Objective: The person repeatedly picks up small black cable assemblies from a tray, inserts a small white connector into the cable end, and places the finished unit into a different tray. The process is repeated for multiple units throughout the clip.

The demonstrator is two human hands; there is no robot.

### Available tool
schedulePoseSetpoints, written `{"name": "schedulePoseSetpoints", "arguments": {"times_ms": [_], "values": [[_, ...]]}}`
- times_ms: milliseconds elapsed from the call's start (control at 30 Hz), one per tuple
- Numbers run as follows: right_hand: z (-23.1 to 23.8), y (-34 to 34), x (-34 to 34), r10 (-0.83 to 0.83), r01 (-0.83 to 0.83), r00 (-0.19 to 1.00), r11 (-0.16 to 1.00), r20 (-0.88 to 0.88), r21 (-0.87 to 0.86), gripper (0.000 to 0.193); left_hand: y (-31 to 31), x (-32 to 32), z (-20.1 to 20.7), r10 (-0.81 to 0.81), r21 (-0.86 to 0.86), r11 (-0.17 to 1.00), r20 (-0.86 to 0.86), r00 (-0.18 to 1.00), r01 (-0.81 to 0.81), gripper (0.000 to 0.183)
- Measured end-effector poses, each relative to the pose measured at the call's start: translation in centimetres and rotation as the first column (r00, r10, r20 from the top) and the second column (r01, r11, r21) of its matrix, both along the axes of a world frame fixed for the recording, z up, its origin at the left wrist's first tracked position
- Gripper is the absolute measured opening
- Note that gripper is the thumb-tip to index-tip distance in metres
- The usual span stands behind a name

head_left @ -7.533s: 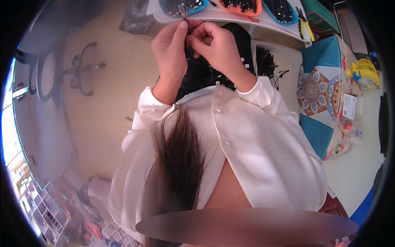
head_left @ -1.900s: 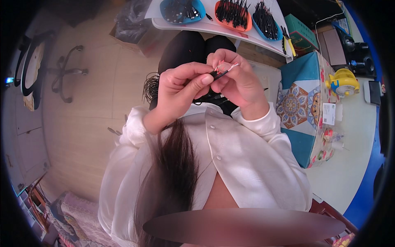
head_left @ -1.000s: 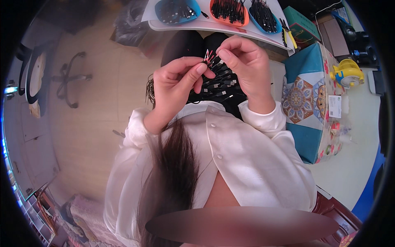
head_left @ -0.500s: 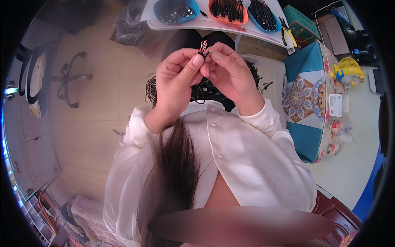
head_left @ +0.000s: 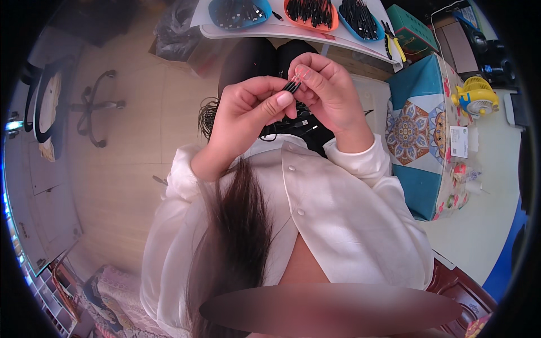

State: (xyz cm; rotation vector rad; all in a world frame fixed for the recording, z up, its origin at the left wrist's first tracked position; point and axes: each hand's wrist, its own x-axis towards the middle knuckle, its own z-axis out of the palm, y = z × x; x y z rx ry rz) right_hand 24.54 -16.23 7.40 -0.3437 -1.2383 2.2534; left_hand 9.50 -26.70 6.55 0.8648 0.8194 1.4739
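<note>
I have the left hand (head_left: 248, 110) pinching black cables (head_left: 291, 87) above the lap (head_left: 242, 65), long axis slanting up and rightward; their reddish wires (head_left: 295, 78) point into the right hand (head_left: 332, 98), whose grip I can't make out.

Cables (head_left: 292, 86) between fingers (head_left: 284, 99), trays (head_left: 297, 23) beyond

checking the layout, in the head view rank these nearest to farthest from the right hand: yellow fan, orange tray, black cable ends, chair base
1. Black cable ends, close beside the right hand, on its left
2. Orange tray, straight ahead, toward the top of the picture
3. Yellow fan, well off to the right
4. Chair base, over on the far left
</note>
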Motion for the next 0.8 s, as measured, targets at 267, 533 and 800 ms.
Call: {"name": "schedulePoseSetpoints", "arguments": {"times_ms": [267,533,800], "values": [[-0.1,-0.9,0.1,0.07,-0.061,0.995,0.991,0.068,-0.117,0.016,-0.3,-0.1,0.5,0.014,0.007,1.0,-0.027,1.0,-0.013,0.016],[0.2,-1.0,0.2,0.104,-0.095,0.993,0.987,0.063,-0.132,0.019,-0.2,0.1,0.9,0.042,-0.035,0.998,-0.066,0.997,-0.044,0.014],[0.1,-0.5,0.2,0.145,-0.132,0.988,0.974,0.058,-0.186,0.019,0.0,-0.1,0.8,-0.017,-0.048,0.999,-0.001,1.0,0.017,0.013]]}}
